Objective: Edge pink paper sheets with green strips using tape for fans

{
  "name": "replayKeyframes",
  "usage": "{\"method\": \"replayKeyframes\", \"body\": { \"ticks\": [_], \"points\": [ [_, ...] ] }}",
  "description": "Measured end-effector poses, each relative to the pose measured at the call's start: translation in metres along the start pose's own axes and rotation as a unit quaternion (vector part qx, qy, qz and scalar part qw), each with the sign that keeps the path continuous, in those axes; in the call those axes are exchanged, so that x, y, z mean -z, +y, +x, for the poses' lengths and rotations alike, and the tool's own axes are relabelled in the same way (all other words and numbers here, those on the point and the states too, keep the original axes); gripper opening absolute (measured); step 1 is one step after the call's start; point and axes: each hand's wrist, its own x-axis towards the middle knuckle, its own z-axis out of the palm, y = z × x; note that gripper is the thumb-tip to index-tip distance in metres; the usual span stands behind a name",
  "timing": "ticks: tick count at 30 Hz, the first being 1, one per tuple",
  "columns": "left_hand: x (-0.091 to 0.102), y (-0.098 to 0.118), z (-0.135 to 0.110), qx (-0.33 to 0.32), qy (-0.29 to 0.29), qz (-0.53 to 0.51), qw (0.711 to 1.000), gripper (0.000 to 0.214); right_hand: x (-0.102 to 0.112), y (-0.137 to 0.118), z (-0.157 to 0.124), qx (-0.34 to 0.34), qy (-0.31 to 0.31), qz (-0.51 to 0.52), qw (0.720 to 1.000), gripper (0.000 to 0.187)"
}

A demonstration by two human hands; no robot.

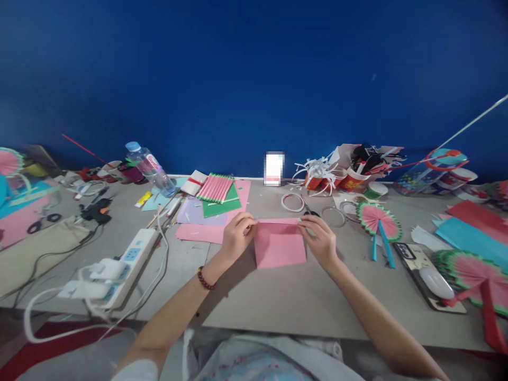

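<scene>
A pink sheet of paper lies on the grey table in front of me, its far edge folded over. My left hand pinches the sheet's far left corner, fingers closed on the fold. My right hand pinches the far right corner the same way. A red bead bracelet sits on my left wrist.
A white power strip with cables lies at the left, beside a black glue gun and a water bottle. Coloured paper sheets, tape rolls, scissors, watermelon paper fans and a phone lie around.
</scene>
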Motion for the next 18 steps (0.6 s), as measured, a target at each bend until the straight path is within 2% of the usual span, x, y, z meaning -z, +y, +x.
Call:
{"method": "replayKeyframes", "body": {
  "ticks": [2,5,8,10,14,18],
  "points": [
    [0.005,0.003,-0.002,-0.018,0.035,0.010,0.999,0.017,0.003,-0.003,-0.006,0.020,0.048,-0.018,0.998,0.018],
    [0.011,0.003,-0.005,-0.038,0.062,0.025,0.997,0.020,0.005,0.000,-0.016,0.041,0.077,-0.046,0.995,0.014],
    [0.013,-0.001,-0.007,-0.072,0.051,0.036,0.995,0.019,0.005,0.008,-0.022,0.063,0.085,-0.074,0.992,0.013],
    [0.011,-0.005,-0.007,-0.096,0.009,0.050,0.994,0.019,0.004,0.012,-0.021,0.080,0.057,-0.080,0.992,0.016],
    [-0.001,-0.015,-0.007,-0.119,-0.094,0.126,0.980,0.025,-0.001,0.019,-0.014,0.095,-0.054,-0.092,0.990,0.023],
    [-0.014,-0.021,-0.007,-0.132,-0.143,0.188,0.963,0.026,-0.010,0.027,-0.012,0.096,-0.151,-0.113,0.977,0.022]
  ]
}}
